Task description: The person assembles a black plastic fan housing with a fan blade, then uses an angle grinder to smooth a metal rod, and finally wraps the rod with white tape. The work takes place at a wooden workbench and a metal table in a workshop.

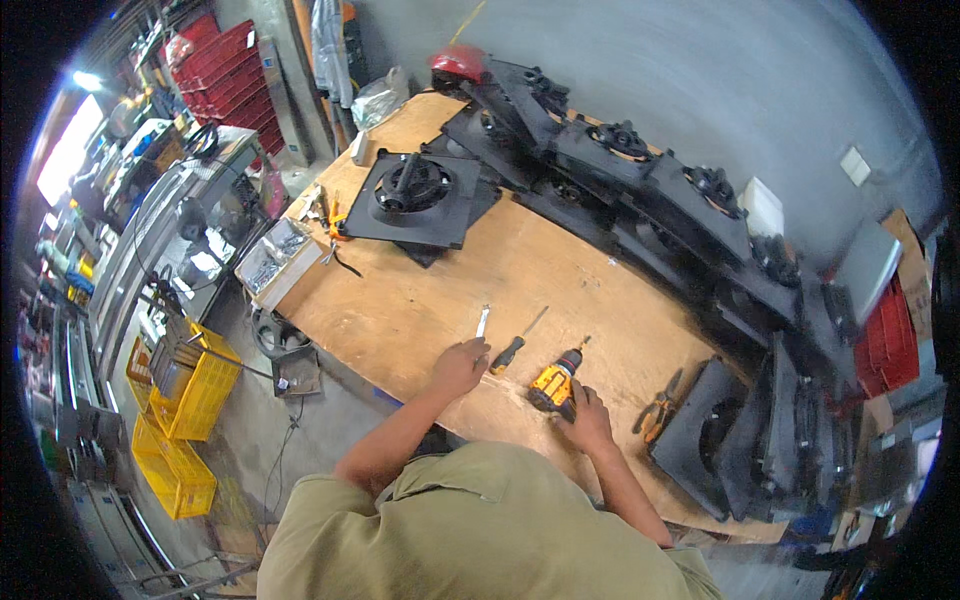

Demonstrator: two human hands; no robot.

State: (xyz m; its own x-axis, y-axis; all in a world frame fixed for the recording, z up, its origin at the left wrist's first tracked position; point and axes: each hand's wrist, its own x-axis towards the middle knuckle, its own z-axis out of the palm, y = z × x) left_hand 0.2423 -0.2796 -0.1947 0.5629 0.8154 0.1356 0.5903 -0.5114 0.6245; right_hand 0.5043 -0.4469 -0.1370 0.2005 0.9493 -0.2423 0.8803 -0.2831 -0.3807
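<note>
My left hand (461, 368) lies low over the bench's near edge, closed on the lower end of a silver wrench (484, 321) that points away from me. My right hand (588, 420) wraps the grip of a yellow and black cordless drill (552, 385), its bit aimed to the far right; the palm side is hidden. Between the two hands rests a screwdriver (509, 354) with a dark handle. Pliers with orange handles (655, 411) lie to the right of the drill. All are on the wooden bench (420, 320).
A black square plate with a round fitting (412, 196) sits at the far left of the bench. Several similar black plates (640, 195) line the far side, and more (700, 430) lean at the right. A box of hardware (275, 262) stands at the left edge. Yellow crates (190, 400) are on the floor.
</note>
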